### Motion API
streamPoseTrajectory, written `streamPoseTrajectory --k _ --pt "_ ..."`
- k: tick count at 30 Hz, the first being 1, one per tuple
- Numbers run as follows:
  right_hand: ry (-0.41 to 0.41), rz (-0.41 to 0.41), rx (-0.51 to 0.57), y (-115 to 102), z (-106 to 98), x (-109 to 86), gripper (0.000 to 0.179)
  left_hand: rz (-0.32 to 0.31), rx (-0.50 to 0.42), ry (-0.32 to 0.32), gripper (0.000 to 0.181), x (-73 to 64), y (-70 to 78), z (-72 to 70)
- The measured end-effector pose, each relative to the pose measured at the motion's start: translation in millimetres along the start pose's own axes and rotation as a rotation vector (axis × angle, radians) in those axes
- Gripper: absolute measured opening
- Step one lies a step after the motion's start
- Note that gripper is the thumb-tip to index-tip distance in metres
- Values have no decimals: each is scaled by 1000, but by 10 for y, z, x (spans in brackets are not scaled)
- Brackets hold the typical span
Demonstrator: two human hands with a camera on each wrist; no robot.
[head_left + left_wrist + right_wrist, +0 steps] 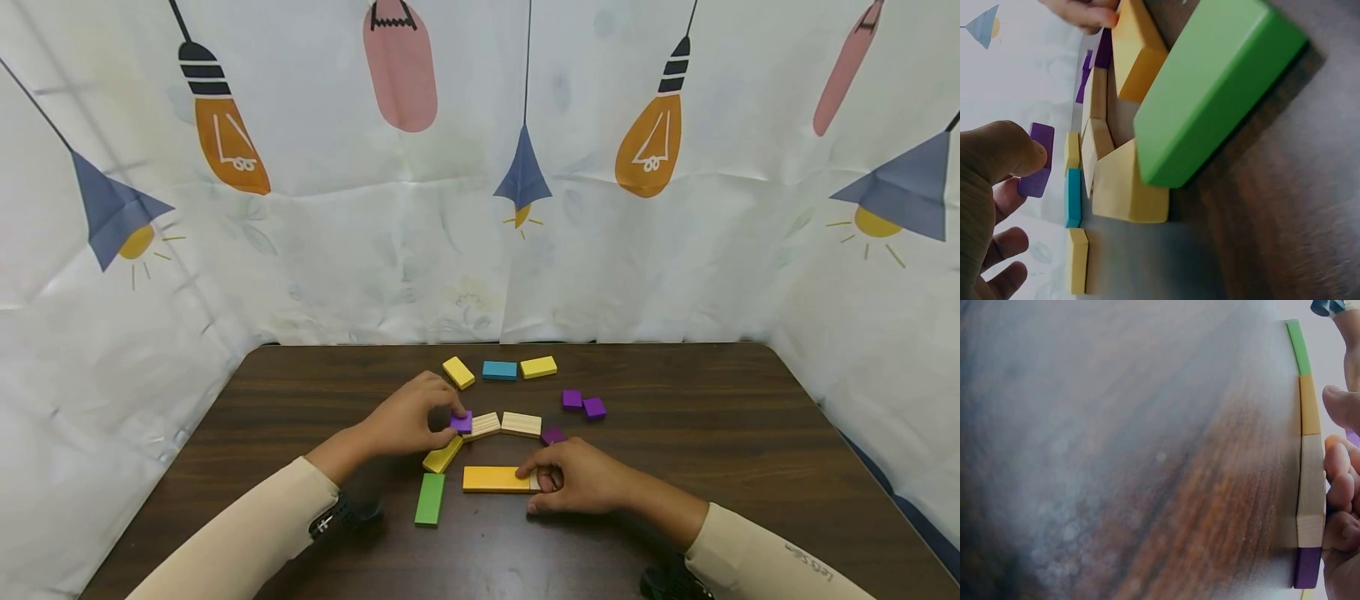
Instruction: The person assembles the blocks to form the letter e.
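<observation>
My left hand (408,417) pinches a small purple block (1037,159) between thumb and fingers, by the left end of a pale wooden block (482,427). A second pale block (521,424) lies to its right. Below the left hand a yellow block (442,455) lies aslant, meeting a green block (430,500). My right hand (581,477) grips the right end of a long orange block (491,478), a fingertip on its top and the thumb low at the near side. A whitish patch shows at that end, partly hidden. Behind this hand sits another purple block (553,436), partly covered.
Toward the table's far edge lie a yellow block (458,372), a blue block (499,370) and another yellow block (538,367). Two purple blocks (572,400) lie right of them. A printed white curtain (450,250) hangs behind the dark wooden table (712,433).
</observation>
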State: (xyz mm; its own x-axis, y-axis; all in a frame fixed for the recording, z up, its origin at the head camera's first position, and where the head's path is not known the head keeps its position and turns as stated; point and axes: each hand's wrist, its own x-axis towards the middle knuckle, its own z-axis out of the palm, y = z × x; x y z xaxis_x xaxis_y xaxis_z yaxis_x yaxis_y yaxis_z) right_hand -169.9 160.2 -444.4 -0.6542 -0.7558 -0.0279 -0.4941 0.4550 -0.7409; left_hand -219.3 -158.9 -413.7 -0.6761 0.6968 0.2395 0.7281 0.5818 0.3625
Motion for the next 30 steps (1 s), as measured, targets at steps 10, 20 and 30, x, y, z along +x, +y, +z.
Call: streamPoseTrajectory --k 10,20,30 --pt "-1 2 8 6 8 -4 37 24 -26 -11 17 -169 100 10" --pt "3 -2 8 13 8 -6 37 51 -109 -18 21 -330 195 146" --pt "1 17 8 21 10 -4 37 1 -123 -17 23 -430 234 237"
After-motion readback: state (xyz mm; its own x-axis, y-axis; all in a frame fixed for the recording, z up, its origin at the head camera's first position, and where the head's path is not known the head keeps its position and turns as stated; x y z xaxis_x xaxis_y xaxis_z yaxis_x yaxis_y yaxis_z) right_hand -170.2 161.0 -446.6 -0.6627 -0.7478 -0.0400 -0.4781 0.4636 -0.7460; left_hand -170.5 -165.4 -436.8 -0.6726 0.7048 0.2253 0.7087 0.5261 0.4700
